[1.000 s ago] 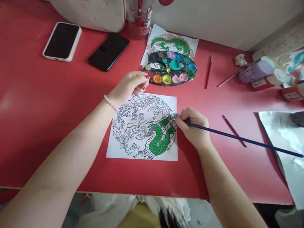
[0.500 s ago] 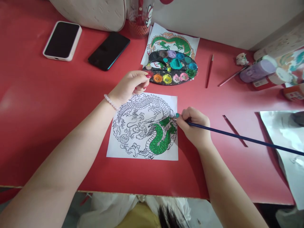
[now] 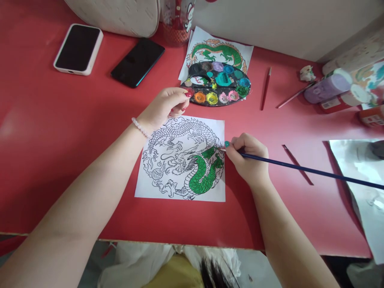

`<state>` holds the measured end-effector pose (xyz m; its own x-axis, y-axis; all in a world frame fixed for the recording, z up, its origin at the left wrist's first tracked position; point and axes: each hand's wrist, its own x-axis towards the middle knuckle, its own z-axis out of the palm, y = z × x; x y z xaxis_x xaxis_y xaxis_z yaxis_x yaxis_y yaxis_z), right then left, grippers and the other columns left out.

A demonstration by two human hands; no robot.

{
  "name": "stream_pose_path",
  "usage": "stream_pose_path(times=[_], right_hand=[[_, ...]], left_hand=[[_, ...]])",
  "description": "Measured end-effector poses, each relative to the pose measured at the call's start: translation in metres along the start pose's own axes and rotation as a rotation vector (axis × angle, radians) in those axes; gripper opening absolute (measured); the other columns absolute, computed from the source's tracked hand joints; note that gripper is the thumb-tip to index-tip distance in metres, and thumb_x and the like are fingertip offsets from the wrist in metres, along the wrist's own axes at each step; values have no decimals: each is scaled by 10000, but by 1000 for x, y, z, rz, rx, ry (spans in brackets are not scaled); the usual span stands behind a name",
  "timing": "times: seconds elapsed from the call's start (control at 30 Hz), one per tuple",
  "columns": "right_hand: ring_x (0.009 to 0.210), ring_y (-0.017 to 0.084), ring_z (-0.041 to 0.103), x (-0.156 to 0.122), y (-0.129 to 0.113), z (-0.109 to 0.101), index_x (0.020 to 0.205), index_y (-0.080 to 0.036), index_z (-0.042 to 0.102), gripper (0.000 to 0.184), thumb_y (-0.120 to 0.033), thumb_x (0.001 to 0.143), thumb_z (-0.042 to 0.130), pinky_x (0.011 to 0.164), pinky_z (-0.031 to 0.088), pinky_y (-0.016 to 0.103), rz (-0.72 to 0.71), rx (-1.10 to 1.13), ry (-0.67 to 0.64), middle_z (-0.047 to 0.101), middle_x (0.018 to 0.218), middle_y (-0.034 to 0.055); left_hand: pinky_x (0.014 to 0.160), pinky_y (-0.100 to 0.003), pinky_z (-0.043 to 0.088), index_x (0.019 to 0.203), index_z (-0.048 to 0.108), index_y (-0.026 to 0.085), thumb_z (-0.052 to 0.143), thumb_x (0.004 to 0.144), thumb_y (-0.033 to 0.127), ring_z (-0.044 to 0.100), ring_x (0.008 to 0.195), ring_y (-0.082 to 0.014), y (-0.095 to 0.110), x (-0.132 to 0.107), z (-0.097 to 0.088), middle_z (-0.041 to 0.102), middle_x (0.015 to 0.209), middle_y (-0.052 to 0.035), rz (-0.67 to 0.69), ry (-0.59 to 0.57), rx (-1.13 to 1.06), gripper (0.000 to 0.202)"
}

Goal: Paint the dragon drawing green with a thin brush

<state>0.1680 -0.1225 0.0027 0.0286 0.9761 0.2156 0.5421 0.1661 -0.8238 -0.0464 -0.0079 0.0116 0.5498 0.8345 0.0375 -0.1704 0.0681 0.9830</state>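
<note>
A sheet with a line-drawn dragon (image 3: 168,160) lies on the red table, part of the dragon's body painted green. My right hand (image 3: 250,158) is closed around a paintbrush (image 3: 300,166) with a long dark blue handle. Its tip is at the upper green patch by the sheet's right edge. My left hand (image 3: 168,106) has thumb and fingers pinched on the left end of a black paint palette (image 3: 207,100), just above the sheet's top edge. The palette's wells hold several colours, and it rests partly over another dragon picture (image 3: 219,50), painted green and orange.
Two phones, one white-cased (image 3: 78,49) and one black (image 3: 138,62), lie at the back left near a cup (image 3: 177,28). At right are a red brush (image 3: 266,89), another thin brush (image 3: 298,165), a purple paint bottle (image 3: 328,86), crumpled tissue (image 3: 307,73) and a silvery sheet (image 3: 360,180).
My right hand and the brush have shifted slightly to the right, and the brush's far end has tipped up a little. The left hand stays at the palette.
</note>
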Motion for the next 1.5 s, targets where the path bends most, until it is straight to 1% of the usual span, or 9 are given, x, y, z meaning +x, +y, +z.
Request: stream_pose_path(times=[0.3,0.43,0.6,0.73,0.87,1.0,1.23,1.37,1.5], right_hand=[[485,65,249,0,-1,1,545,-196,265,327,-40,675,521,465,215,240,2,-58,-35,286,503,-62],[480,62,251,-1,-1,0,551,-197,271,322,-45,684,521,464,216,238,-4,-12,-30,292,507,-64],[475,59,255,0,0,1,550,-195,290,310,-56,686,531,466,217,239,2,-16,-29,293,500,-68],[487,63,245,-1,0,0,546,-194,279,312,-35,672,516,468,217,240,20,-28,-47,279,504,-66],[486,63,244,0,0,0,556,-198,284,307,-49,684,521,466,213,242,12,-5,-23,277,511,-65],[487,59,242,0,-1,0,555,-195,283,308,-41,678,518,470,210,242,11,-19,-35,274,512,-66],[484,64,244,0,0,-1,552,-198,284,311,-57,686,526,467,209,247,9,-18,-35,276,506,-65],[492,64,244,0,0,0,551,-196,283,310,-42,672,523,474,215,247,20,-46,-33,282,510,-62],[494,63,235,0,-1,0,546,-194,268,315,-31,670,507,476,213,246,23,-47,-20,265,510,-62]], left_hand=[[430,-193,114,541,395,154,396,835,172,192,396,-16,0,0,0,200,467,60,19,-12,1,295],[423,-180,115,542,385,148,396,834,155,195,392,-10,-1,1,-1,202,453,68,17,-18,-18,292],[423,-165,120,573,389,140,360,855,137,191,395,-3,-2,1,-2,216,469,74,48,-82,-51,283],[417,-185,108,545,391,145,393,832,148,194,385,-5,0,1,-1,221,441,77,26,-36,-29,286],[427,-186,115,544,388,147,387,833,151,203,388,-2,0,2,0,222,446,77,20,-25,-9,290],[423,-202,100,554,384,153,406,832,178,185,387,-14,-1,2,-1,208,449,75,33,-31,-5,279],[472,-197,102,627,337,158,337,878,180,173,422,-6,-1,1,-3,137,532,69,10,-89,69,252],[486,-188,106,624,345,152,302,877,153,191,431,-3,1,0,-2,156,533,68,-25,-77,91,256],[467,-200,102,587,358,155,369,844,171,185,421,-14,1,1,-1,186,488,74,0,-58,59,258]])
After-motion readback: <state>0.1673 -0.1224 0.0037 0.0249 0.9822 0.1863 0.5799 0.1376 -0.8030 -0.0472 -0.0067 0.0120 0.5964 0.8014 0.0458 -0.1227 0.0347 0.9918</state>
